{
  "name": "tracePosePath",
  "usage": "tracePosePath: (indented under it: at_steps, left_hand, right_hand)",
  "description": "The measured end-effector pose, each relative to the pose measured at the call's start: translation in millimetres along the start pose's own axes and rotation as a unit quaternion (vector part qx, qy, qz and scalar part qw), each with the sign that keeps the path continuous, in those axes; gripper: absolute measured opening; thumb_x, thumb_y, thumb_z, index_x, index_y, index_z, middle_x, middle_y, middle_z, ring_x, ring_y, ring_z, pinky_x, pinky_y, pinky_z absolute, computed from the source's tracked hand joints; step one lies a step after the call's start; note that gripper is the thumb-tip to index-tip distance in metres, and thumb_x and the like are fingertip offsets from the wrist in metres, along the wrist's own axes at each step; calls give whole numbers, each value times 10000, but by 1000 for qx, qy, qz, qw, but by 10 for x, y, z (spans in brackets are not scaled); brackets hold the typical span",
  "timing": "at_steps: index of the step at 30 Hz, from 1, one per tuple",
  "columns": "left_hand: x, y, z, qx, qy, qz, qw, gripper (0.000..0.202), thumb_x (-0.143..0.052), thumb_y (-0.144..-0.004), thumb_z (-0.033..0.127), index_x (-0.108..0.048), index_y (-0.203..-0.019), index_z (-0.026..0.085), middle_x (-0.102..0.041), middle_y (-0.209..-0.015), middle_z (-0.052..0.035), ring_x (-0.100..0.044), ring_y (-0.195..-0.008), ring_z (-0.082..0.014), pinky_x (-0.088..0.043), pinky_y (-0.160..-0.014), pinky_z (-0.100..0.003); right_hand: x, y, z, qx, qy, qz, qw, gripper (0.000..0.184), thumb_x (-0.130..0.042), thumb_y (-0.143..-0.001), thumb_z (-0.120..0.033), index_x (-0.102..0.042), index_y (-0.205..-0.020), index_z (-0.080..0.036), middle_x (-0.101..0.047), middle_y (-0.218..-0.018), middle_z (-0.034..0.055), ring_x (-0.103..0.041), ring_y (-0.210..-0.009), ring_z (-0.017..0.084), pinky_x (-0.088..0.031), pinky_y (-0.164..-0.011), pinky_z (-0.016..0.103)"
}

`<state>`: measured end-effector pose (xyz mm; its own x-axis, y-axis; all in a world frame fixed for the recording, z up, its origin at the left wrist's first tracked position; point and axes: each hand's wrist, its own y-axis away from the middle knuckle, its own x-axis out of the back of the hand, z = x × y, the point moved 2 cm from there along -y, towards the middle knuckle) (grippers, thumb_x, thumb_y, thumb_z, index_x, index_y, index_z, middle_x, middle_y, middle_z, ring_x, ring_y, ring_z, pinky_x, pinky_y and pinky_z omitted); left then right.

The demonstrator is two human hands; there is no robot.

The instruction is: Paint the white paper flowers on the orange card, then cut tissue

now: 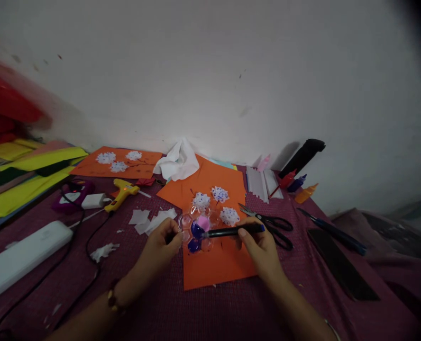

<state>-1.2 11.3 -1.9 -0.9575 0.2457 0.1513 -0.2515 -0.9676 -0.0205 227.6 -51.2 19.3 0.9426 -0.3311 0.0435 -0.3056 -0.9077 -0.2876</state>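
My left hand point(165, 239) pinches the left edge of a clear plastic paint palette point(185, 222) with round wells. Dark blue paint point(195, 245) lies in two wells and pink paint point(203, 222) in another. In my right hand point(259, 246) is a black marker point(228, 232) with a blue end, held almost level. Its far end reaches the dark blue well; whether it touches the paint I cannot tell. Beneath the palette lies an orange sheet point(221, 270) bearing three white paper flowers point(229, 216) speckled with blue.
Black-handled scissors point(274, 222) lie right of the sheet, near paint bottles point(306, 193) and a blue-handled cutter point(338, 233). At left are a yellow glue gun point(121, 194), its cable, a white power strip point(25, 260) and paper scraps point(153, 221). White tissue point(178, 161) stands behind.
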Motion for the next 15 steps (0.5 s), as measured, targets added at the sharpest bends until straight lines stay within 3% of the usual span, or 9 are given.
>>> tracePosePath:
  at_steps: [7,11,15]
  left_hand:
    - [2,19,3,-26,-20,7,999,183,-589,-770,297,-464,-666,212,-456,-599,51,-416,-561,-117,-331,-542,-238]
    - [-21,26,0,-17,1,8,1000,192,-599,-767,302,-462,-663,216,-449,-574,58,-412,-531,-113,-332,-528,-237]
    - [-65,40,-25,14,41,4,999,220,-617,-752,335,-448,-665,225,-453,-546,64,-403,-500,-108,-318,-491,-227]
  right_hand:
    - [-21,-50,-121,58,97,-44,993,47,-647,-808,-245,-634,-819,-202,-590,-693,-17,-556,-529,117,-466,-501,229]
    - [-77,-35,-29,19,35,-48,998,95,-644,-828,-296,-622,-814,-204,-574,-641,-29,-550,-494,120,-464,-480,232]
    - [-119,5,82,-18,-6,-7,1000,170,-669,-823,-367,-617,-836,-207,-591,-640,-25,-560,-485,130,-473,-473,242]
